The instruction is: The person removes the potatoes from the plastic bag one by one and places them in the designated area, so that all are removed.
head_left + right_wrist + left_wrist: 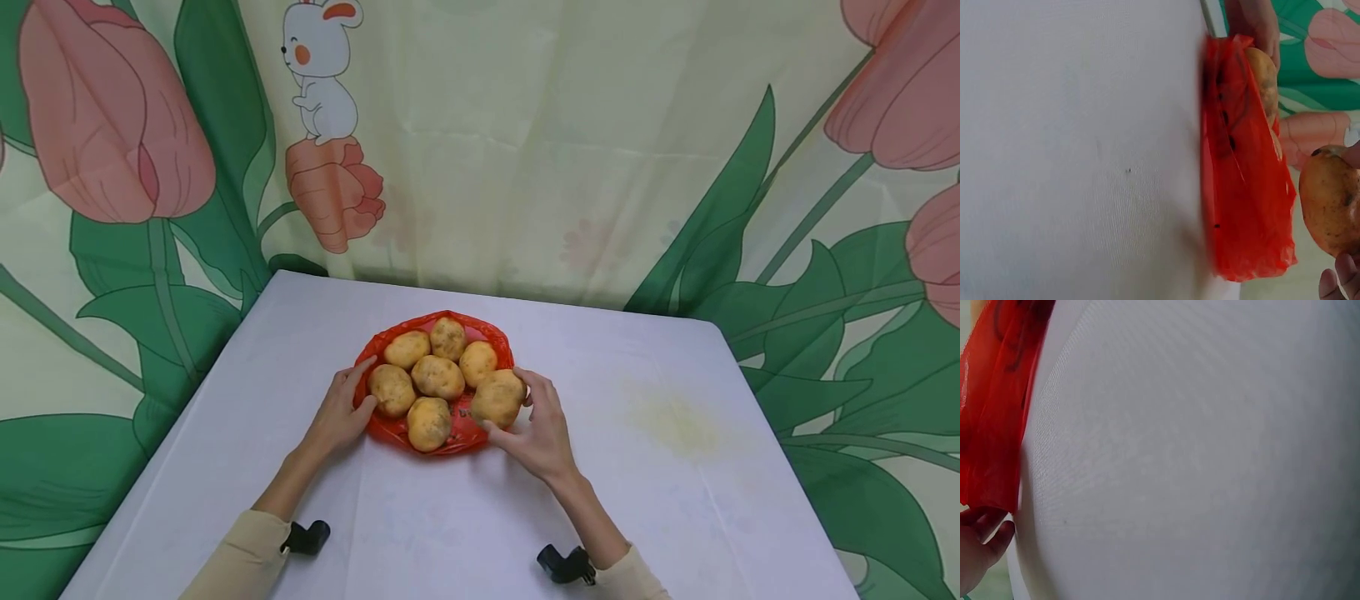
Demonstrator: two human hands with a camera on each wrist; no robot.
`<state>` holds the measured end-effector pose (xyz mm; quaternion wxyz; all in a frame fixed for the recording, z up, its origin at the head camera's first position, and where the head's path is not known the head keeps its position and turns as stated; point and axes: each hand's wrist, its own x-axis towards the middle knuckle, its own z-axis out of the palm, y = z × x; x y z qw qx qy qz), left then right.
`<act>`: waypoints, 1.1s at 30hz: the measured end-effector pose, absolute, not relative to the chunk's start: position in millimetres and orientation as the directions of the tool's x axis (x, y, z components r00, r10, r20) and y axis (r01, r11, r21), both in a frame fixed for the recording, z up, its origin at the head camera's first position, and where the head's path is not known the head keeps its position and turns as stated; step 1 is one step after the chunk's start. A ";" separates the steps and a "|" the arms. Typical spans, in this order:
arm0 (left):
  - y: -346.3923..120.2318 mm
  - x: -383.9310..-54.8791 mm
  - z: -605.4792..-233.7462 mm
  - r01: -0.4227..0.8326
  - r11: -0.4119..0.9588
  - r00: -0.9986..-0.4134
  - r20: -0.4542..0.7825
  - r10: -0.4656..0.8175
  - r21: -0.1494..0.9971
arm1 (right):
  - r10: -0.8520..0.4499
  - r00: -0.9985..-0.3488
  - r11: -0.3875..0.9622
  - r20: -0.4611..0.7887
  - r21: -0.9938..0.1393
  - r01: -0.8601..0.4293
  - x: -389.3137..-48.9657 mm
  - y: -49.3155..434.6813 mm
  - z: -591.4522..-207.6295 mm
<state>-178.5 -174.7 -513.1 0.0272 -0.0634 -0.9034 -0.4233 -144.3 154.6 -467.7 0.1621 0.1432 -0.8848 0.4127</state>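
Observation:
A red plastic bag [462, 429], its rim spread wide, stands on the table with several potatoes [438, 377] lying inside. At its left side, my left hand [343, 415] rests against the rim with thumb and fingers apart. In the left wrist view, fingertips [1001, 540] lie right at the edge of the bag [994, 425]. Over the right part of the bag, my right hand [542, 429] grips a larger potato [498, 398] between thumb and fingers. From the right wrist, that potato [1332, 203] shows raised beyond the bag's red wall [1247, 181].
A white cloth covers the table [450, 533], with a faint yellowish stain [675, 421] to the right. Behind it hangs a curtain [525, 167] printed with tulips and a rabbit. Black wrist cameras [307, 538] sit at both sleeves.

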 end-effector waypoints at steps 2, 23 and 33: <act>-175.0 -178.3 -513.3 0.135 0.633 -0.991 0.100 0.092 0.762 | -0.117 -0.904 0.626 0.411 -0.676 -0.388 -143.8 159.7 -465.8; -176.0 -180.3 -518.3 0.151 0.634 -0.988 0.114 0.100 0.759 | -0.073 -0.923 0.678 0.377 -0.661 -0.323 -164.5 220.9 -470.5; -175.4 -179.5 -518.6 0.151 0.627 -0.989 0.111 0.102 0.764 | -0.103 -0.946 0.706 0.308 -0.648 -0.288 -185.0 242.5 -483.7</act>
